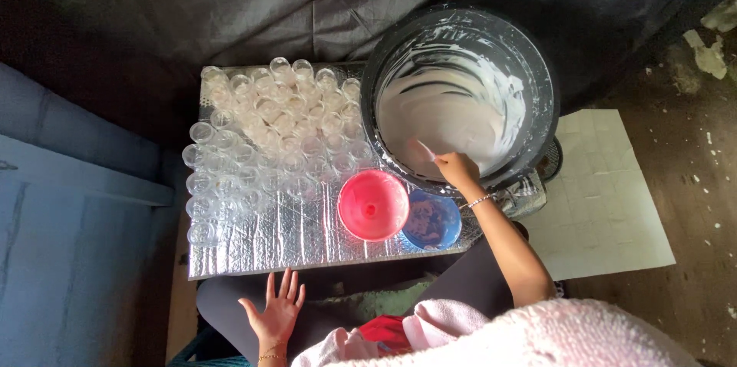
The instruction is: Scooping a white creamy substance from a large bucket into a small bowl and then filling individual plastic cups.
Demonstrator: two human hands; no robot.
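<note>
My right hand point(458, 168) reaches over the near rim of a big dark basin point(378, 67) and grips a pale pink spoon point(423, 150) whose end dips into the white liquid point(449, 114) inside. My left hand point(275, 312) hovers open, fingers spread, over my lap, just below the near edge of the silver foil-covered tray point(288, 240). A pink funnel point(373, 204) and a blue bowl point(431, 220) sit on the tray by my right wrist. Several clear plastic cups point(265, 133) crowd the tray's far and left parts.
A dark crumpled cloth point(269, 6) hangs behind the tray and basin. A white tiled board point(606, 198) lies on the brown floor to the right. A blue-grey surface point(69, 206) runs along the left.
</note>
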